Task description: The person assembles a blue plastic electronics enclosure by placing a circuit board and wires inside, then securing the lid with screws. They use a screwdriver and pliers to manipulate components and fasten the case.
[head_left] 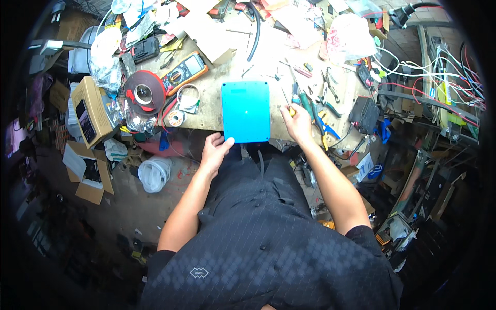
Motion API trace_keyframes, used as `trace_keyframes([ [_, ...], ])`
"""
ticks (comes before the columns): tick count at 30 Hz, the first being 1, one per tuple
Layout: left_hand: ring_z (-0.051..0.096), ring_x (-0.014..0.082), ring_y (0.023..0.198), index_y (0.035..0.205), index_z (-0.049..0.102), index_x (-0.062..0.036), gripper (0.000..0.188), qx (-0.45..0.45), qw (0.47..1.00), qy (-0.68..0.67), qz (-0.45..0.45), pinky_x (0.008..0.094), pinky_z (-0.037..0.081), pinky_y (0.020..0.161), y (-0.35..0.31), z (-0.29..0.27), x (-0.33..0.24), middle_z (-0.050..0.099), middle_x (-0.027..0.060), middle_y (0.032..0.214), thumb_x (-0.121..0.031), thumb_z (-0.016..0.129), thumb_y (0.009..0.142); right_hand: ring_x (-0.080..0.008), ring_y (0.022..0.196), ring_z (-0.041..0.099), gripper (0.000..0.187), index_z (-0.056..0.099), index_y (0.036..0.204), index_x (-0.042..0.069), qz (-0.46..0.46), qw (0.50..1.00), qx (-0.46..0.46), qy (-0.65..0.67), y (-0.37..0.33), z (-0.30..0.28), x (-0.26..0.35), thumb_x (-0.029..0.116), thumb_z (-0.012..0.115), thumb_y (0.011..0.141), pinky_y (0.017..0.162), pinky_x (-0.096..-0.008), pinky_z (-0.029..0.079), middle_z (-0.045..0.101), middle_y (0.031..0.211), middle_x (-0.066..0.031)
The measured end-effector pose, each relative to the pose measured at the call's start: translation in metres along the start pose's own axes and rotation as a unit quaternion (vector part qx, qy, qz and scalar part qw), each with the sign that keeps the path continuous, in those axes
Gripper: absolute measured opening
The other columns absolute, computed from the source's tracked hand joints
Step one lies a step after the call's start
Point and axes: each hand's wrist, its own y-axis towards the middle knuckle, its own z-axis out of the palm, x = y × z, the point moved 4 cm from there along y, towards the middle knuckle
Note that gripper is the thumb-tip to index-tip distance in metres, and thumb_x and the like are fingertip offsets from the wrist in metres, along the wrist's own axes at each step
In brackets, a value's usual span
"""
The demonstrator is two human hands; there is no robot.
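Observation:
A flat blue rectangular panel (246, 111) with small holes at its corners lies at the front edge of the workbench, its near edge reaching past it. My left hand (216, 151) grips the panel's near left corner, thumb on top and fingers at the side. To the right of the panel, my right hand (299, 124) is closed round the handle of a screwdriver (285, 96); the thin shaft points away from me and a bit of yellow handle shows. Dark-green-handled tools (305, 102) lie just beyond that hand.
Left on the cluttered workbench (201, 116) are a multimeter (187, 71), a large tape roll (145, 93) and a solder spool (176, 118). On the right lie pliers (328, 83), a blue-and-yellow tool (329, 129) and a black box (365, 114). A white bucket (154, 174) stands on the floor.

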Motion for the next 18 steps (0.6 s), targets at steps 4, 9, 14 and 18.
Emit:
trace_keyframes([
  [4,0.065,0.0274,0.128,0.157,0.040,0.0079,0.093,0.031,0.999,0.006,-0.028,0.0387,0.055,0.101,-0.006,-0.014,0.002,0.056,0.0282,0.154,-0.034,0.090,0.091,-0.0297,0.090,0.078,0.036,0.082,0.112,0.006,-0.037,0.998,0.016,-0.048,0.088,0.021,0.021,0.037,0.078,0.094,0.083,-0.0401,0.058,0.080,0.095,-0.0185],
  [9,0.067,0.0271,0.127,0.148,0.050,0.0084,0.080,0.040,0.998,0.036,-0.032,0.0391,0.054,0.108,-0.014,-0.031,0.004,0.066,0.0261,0.142,-0.031,0.091,0.091,-0.0362,0.100,0.078,0.032,0.084,0.108,0.014,-0.057,0.975,0.147,-0.159,0.159,0.052,0.036,0.040,0.076,0.091,0.091,-0.0468,0.060,0.080,0.105,-0.0196],
  [14,0.068,0.0272,0.125,0.144,0.055,0.0091,0.072,0.032,0.999,0.026,-0.019,0.0392,0.054,0.110,-0.010,-0.048,0.014,0.069,0.0246,0.136,-0.027,0.090,0.092,-0.0363,0.100,0.079,0.039,0.083,0.106,0.007,-0.043,0.947,0.150,-0.280,0.173,0.064,0.057,0.039,0.078,0.085,0.090,-0.0472,0.061,0.080,0.103,-0.0216],
  [18,0.069,0.0262,0.123,0.142,0.056,0.0085,0.070,0.032,0.999,0.022,-0.022,0.0390,0.055,0.109,-0.005,-0.047,0.011,0.070,0.0236,0.134,-0.027,0.090,0.092,-0.0329,0.079,0.079,0.031,0.082,0.099,0.000,-0.045,0.970,0.172,-0.164,0.180,0.054,0.044,0.028,0.074,0.087,0.077,-0.0431,0.061,0.078,0.085,-0.0228],
])
